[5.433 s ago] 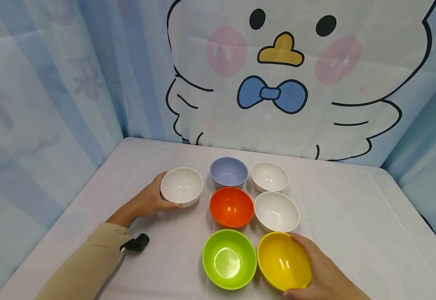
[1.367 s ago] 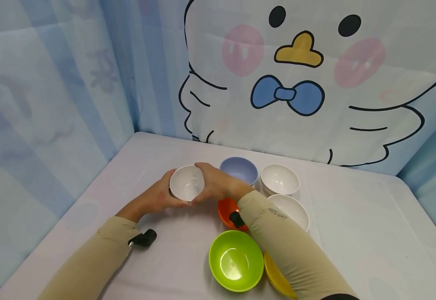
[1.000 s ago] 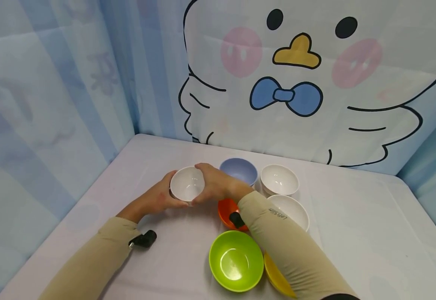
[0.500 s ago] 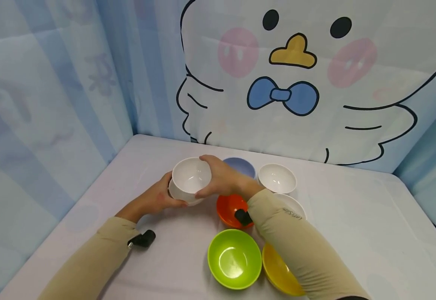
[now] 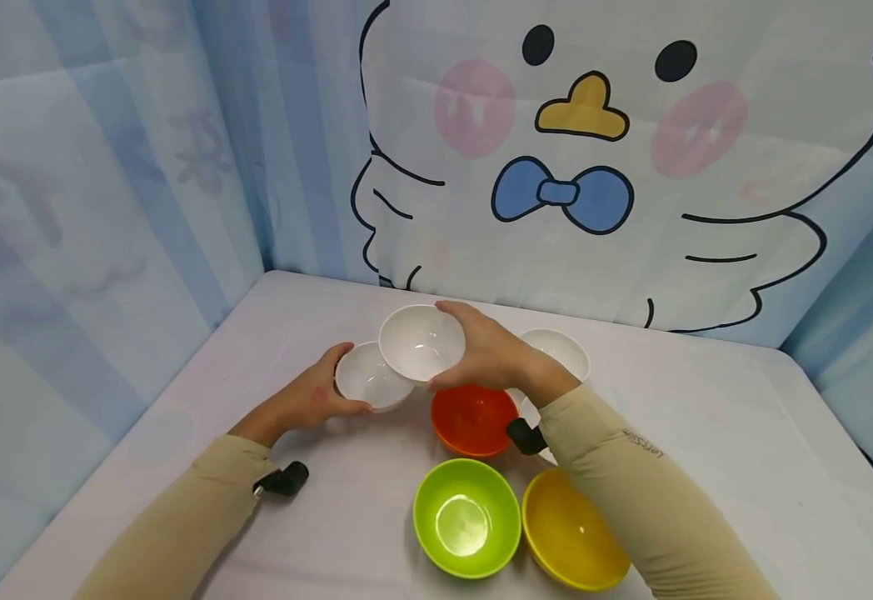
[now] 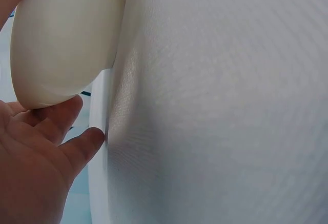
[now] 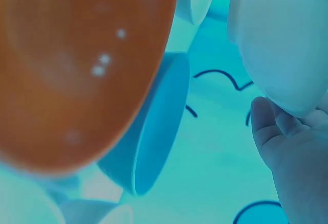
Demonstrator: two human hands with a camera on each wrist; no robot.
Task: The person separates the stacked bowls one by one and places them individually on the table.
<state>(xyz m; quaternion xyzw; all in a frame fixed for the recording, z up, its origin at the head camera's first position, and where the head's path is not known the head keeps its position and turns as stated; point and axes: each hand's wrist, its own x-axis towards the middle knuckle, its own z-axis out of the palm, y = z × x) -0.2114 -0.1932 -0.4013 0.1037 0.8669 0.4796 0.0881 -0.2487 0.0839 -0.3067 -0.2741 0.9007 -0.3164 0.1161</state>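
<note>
My left hand (image 5: 316, 389) grips a white bowl (image 5: 369, 379) low over the table at its left side; the left wrist view shows this bowl's outer wall (image 6: 61, 39) close to the cloth. A second white bowl (image 5: 421, 342) is in my right hand (image 5: 492, 350), thumb and fingers around its right side. It is raised and overlaps the left bowl's rim in the head view. Below it sits an orange bowl (image 5: 474, 421). The blue bowl (image 7: 164, 124) shows only in the right wrist view, hidden behind my right hand in the head view.
A green bowl (image 5: 466, 518) and a yellow bowl (image 5: 573, 529) stand side by side at the front, the yellow one partly under my right sleeve. One white bowl (image 5: 559, 350) stands behind my right wrist; another is mostly covered by the arm. Patterned curtains (image 5: 309, 167) bound the table.
My right hand left the yellow bowl and reached over to the white bowls at left. It lifted the upper one out and moved it right and up. The left hand kept its bowl.
</note>
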